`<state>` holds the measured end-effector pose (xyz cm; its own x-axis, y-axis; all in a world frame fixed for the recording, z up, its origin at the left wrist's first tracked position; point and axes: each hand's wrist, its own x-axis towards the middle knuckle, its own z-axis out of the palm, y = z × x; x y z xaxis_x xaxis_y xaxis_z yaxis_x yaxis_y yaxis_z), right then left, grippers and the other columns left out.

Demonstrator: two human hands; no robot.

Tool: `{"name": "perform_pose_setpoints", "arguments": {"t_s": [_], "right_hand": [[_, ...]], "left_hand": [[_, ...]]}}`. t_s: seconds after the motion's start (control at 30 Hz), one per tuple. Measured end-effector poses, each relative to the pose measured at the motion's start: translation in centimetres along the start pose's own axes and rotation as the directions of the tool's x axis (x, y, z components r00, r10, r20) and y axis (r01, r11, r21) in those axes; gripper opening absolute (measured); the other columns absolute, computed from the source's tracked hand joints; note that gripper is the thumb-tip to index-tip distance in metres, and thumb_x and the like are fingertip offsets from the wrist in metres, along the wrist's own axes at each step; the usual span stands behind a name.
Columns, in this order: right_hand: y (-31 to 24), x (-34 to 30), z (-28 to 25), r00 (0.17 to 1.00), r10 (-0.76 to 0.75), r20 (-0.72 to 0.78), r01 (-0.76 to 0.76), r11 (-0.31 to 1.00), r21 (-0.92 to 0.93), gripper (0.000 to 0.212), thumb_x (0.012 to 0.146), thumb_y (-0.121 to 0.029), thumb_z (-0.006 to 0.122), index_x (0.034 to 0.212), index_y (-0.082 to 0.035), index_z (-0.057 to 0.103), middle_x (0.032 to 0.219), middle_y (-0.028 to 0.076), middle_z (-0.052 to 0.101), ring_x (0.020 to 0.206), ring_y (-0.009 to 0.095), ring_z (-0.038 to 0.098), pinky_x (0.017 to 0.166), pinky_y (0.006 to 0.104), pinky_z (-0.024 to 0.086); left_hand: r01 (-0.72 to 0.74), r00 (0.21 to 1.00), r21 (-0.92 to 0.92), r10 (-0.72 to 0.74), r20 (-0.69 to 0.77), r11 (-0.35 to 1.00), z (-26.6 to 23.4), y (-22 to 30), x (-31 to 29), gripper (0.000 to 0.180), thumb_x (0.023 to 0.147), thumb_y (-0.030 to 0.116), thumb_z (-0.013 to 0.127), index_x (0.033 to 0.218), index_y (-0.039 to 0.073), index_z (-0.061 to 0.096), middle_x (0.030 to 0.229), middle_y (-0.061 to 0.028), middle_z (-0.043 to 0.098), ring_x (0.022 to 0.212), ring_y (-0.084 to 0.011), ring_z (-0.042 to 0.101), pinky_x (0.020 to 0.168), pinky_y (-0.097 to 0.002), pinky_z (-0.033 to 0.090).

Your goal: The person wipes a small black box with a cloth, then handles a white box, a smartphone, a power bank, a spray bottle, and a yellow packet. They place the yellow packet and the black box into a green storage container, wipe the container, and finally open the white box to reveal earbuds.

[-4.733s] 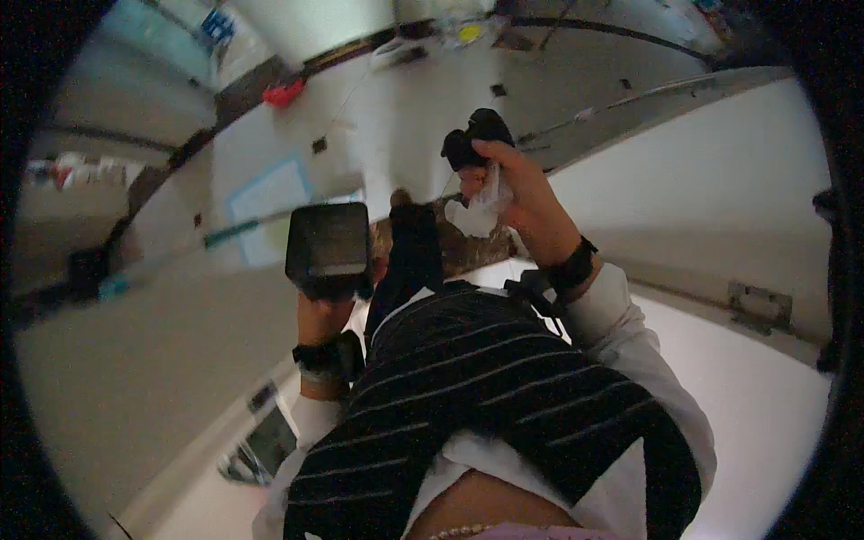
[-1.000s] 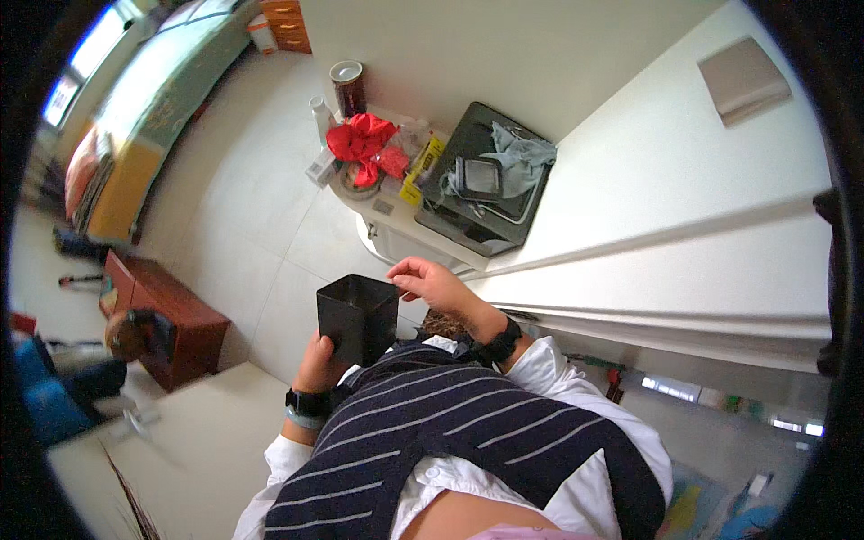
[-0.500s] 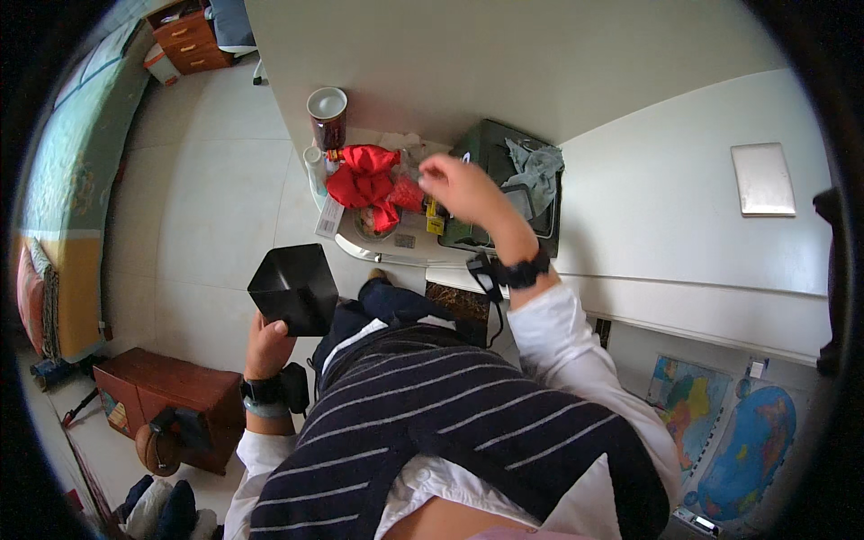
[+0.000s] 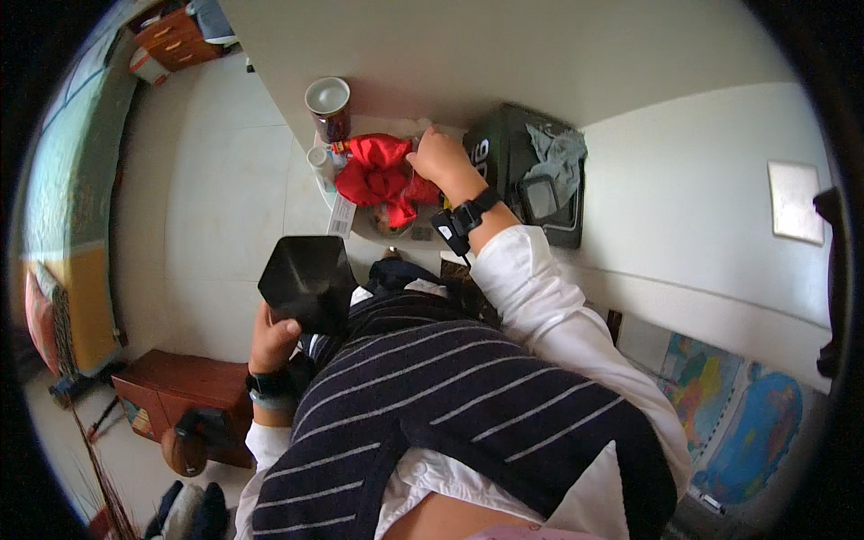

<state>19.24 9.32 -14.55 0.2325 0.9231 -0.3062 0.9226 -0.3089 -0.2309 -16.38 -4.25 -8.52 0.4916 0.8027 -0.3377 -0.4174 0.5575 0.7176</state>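
Right hand (image 4: 438,160) has been moved onto the red cloth (image 4: 382,175) since a moment ago, fingers closed on its edge, so the cloth seems about to be lifted. Below the cloth, a black box (image 4: 308,279) is gripped by the left hand (image 4: 273,337).

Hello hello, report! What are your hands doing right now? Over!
Left hand holds black box. Right hand on red bow, shelf crowded. Cup and bottle close by.
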Motion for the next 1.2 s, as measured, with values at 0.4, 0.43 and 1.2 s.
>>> {"name": "perform_pose_setpoints", "arguments": {"t_s": [0.4,0.43,1.2], "right_hand": [[0.5,-2.7,-3.3,0.947,0.102,-0.305,-0.029,0.971,0.235,0.02,0.078,-0.019,0.06,0.08,0.0,0.065,0.082,0.022,0.066,0.081,0.039,0.064,0.074,0.0462,0.05],[0.5,-2.9,-3.3,0.931,0.078,-0.356,0.021,0.964,0.266,0.018,0.078,-0.018,0.059,0.077,0.0,0.063,0.08,0.02,0.066,0.079,0.038,0.064,0.071,0.0458,0.05],[-0.1,-3.6,5.7,0.888,0.398,-0.23,-0.409,0.913,0.0,0.029,0.09,-0.011,0.046,0.11,0.01,0.051,0.092,0.024,0.065,0.082,0.035,0.068,0.068,0.0427,0.057]], "left_hand": [[0.178,0.952,0.169,-0.213,0.218,0.969,-1.3,6.3,5.1,0.086,0.067,0.023,0.078,0.137,-0.003,0.036,0.128,-0.012,0.053,0.115,-0.0209,0.052,0.101,-0.0342,0.039],[0.195,0.947,0.179,-0.232,0.221,0.964,-1.4,6.4,5.4,0.086,0.066,0.023,0.078,0.137,-0.003,0.036,0.128,-0.0121,0.053,0.115,-0.021,0.052,0.1,-0.0341,0.039],[0.256,0.911,0.23,-0.314,0.266,0.939,-4.2,8.7,7.4,0.093,0.064,0.022,0.08,0.14,-0.003,0.032,0.13,-0.0113,0.051,0.117,-0.0216,0.05,0.102,-0.0339,0.038]]}}
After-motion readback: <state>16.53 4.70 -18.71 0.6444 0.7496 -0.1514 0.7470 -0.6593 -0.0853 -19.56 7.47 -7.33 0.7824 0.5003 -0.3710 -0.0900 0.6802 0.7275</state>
